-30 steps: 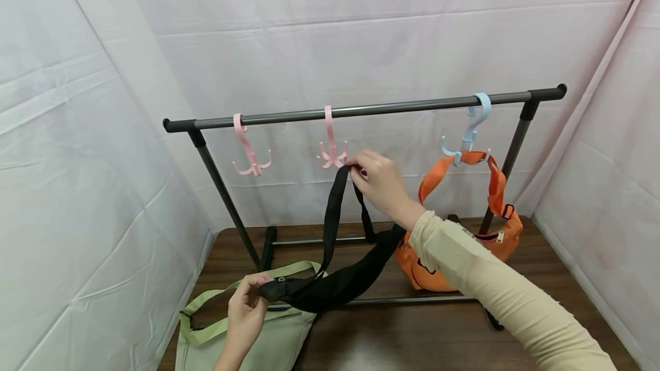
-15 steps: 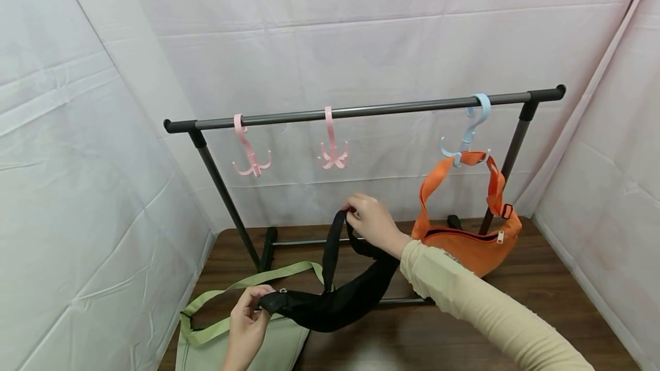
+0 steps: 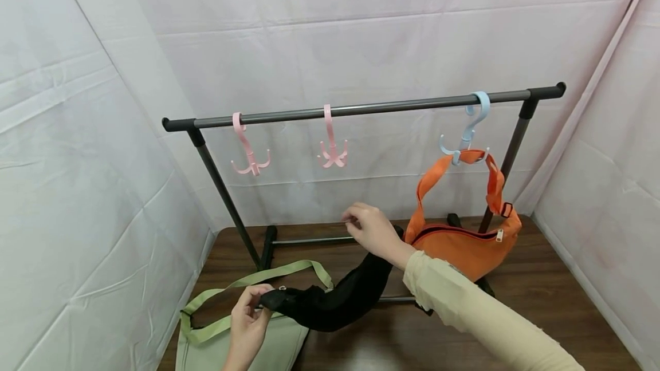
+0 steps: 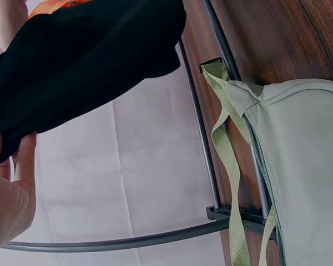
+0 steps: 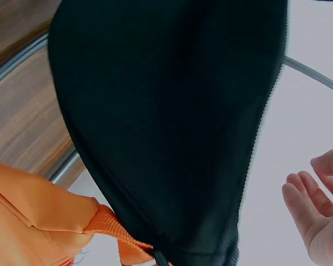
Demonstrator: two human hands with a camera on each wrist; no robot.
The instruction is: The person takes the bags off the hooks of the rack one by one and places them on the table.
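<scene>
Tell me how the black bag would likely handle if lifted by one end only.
Probably floppy: the black bag sags in a curve between the left hand pinching its end and the right hand. It likely weighs little, since fingertips alone hold that end. Its cloth looks matte, so hardly slippery.

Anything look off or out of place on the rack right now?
Yes: the black bag is on no hook. It sags over the rack's lower bar, pinched at one end by the left hand. The middle pink hook hangs bare; the right hand holds nothing. The orange bag hangs properly.
</scene>
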